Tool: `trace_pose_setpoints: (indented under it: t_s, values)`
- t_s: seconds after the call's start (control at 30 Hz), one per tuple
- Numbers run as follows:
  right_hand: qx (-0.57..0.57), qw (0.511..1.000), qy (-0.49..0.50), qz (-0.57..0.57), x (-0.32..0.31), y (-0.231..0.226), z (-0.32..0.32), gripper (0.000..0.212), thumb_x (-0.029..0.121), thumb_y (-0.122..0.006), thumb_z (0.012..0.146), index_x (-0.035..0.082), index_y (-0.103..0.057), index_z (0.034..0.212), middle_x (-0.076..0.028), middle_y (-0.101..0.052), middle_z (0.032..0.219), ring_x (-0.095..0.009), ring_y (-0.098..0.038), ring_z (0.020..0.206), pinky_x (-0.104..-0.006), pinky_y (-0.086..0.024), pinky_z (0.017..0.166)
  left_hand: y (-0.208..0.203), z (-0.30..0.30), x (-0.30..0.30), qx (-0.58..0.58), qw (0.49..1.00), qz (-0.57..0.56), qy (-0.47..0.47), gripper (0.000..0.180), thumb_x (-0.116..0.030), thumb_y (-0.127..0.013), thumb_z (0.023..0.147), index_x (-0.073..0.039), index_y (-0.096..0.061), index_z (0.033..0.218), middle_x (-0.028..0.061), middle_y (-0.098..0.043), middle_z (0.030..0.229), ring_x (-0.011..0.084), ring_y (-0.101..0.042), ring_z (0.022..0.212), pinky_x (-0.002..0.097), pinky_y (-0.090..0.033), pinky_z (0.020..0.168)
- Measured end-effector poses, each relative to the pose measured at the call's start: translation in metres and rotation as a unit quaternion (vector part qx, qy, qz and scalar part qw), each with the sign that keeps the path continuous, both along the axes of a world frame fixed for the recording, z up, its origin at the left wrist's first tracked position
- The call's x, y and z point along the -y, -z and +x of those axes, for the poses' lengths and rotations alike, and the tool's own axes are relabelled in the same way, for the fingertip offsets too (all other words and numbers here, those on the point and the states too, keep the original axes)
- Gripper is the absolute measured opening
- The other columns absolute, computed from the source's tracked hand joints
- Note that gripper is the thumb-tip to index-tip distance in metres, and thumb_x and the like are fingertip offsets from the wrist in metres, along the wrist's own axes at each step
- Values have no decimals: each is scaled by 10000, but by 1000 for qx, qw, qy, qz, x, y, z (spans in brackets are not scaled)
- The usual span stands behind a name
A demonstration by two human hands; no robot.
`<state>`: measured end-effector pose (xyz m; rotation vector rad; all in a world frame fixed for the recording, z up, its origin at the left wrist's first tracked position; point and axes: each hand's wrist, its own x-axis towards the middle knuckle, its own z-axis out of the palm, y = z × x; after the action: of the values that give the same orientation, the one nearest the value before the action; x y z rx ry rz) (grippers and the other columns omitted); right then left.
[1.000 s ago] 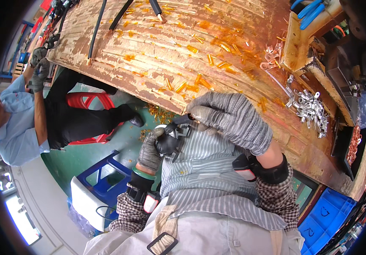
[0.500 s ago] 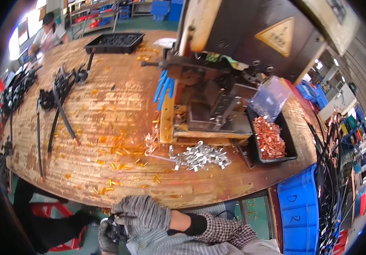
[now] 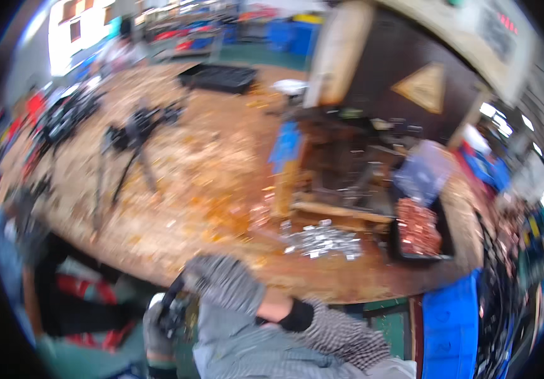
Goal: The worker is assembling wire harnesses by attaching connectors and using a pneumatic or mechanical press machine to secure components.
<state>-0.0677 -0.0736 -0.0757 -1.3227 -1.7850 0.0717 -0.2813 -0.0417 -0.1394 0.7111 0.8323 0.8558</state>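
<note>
Frame blurred throughout, more so than half a second ago. View has tipped slightly lower and nearer; the round wooden table now fills the centre, where a second ago only its edge showed from above.

Right hand, grey knit glove, at 6 o'clock just off the table's near edge, higher in frame than before. Fingers curled closed over a small black part. Left hand, also gloved, at 7 o'clock beneath it, touching the same part; finger spread cannot be told through the blur.

On the table: pile of small silver metal pieces at 4 o'clock from centre, black tray of copper-coloured parts at 3 o'clock, dark press machine at 1 o'clock, black long-handled tools at 10 o'clock. Blue crate on the floor at 5 o'clock.
</note>
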Motion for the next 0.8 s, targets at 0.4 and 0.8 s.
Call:
trace_pose_setpoints:
  t_s: [0.4,0.8]
  values:
    - [-377,861,-110,-322,-91,-26,-12,243,212,-541,873,-24,-591,896,-102,-620,700,-118,-596,582,-225,-498,515,-2,-31,-46,147,989,-14,-6,330,-223,-527,837,25,-530,1054,118,-592,937,179,-608,792,310,-510,762]
    - [-233,891,-124,-371,-188,-34,-76,303,271,-530,866,-9,-600,773,-75,-605,607,-114,-556,481,-233,-461,454,10,-72,-91,219,973,-63,-23,420,-318,-448,877,20,-497,1122,157,-590,1024,213,-615,803,286,-522,645]
